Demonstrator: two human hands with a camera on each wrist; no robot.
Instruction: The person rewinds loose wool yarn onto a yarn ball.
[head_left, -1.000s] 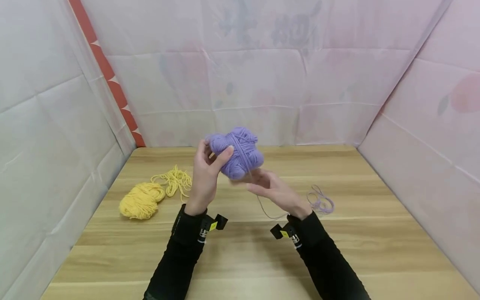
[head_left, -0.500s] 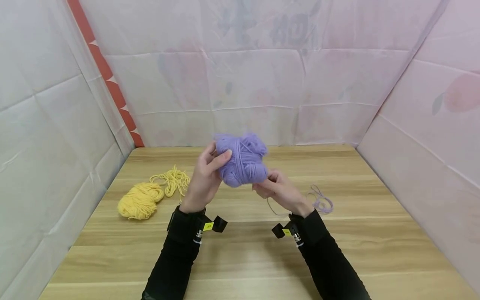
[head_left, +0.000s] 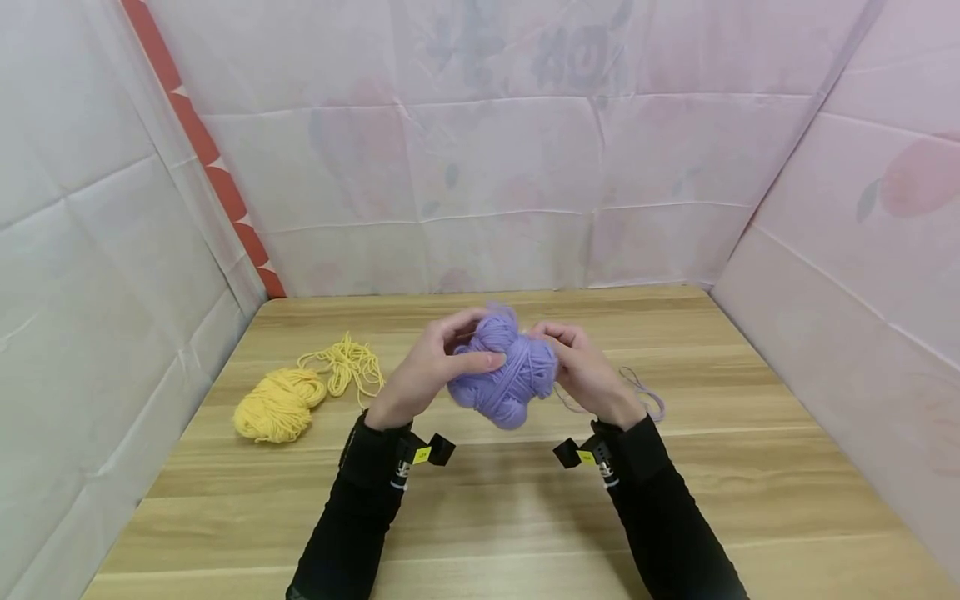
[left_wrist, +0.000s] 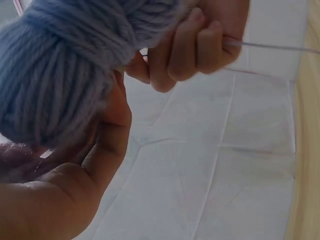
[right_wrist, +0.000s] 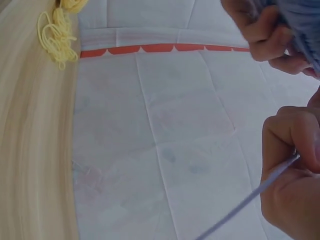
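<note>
Lower and turned since the earlier frame, the lumpy purple wool ball [head_left: 498,387] is above the pale wooden table [head_left: 480,533], right of the yellow wool skein [head_left: 274,408], clamped in the left hand [head_left: 429,367]; the right hand [head_left: 591,375] grips its thin purple strand [left_wrist: 275,47]. Winding probably wants light, even tension.

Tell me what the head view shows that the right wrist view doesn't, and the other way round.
Only the head view: the loose purple loops on the table and both black sleeves.

Only the right wrist view: the strand coming out of the curled fingers of the right hand.

Both, at least in part: the right hand, the purple ball, the left hand holding it, the yellow yarn, the table, the red strip.
</note>
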